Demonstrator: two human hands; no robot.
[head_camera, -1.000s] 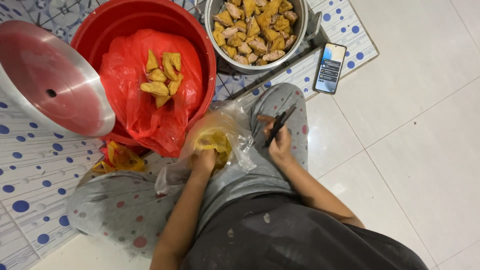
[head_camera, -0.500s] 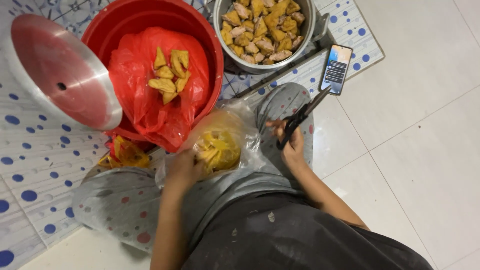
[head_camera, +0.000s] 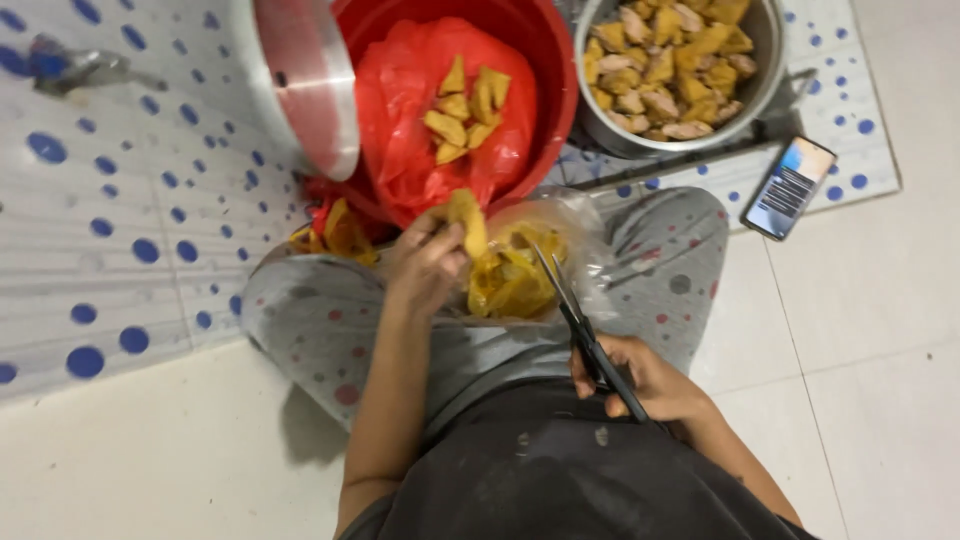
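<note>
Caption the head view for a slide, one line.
Left hand lifts a yellow piece from a clear bag; right hand holds black scissors.

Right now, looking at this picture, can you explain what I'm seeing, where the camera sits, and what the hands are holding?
This is one view from a camera worn on a person's head, looking down at their lap as they sit on the floor. The left hand holds a yellow fried piece above a clear plastic bag. The right hand grips black scissors. Ahead stand a red plastic tub lined with a red bag, a metal pot of similar pieces, a metal lid and a phone.
</note>
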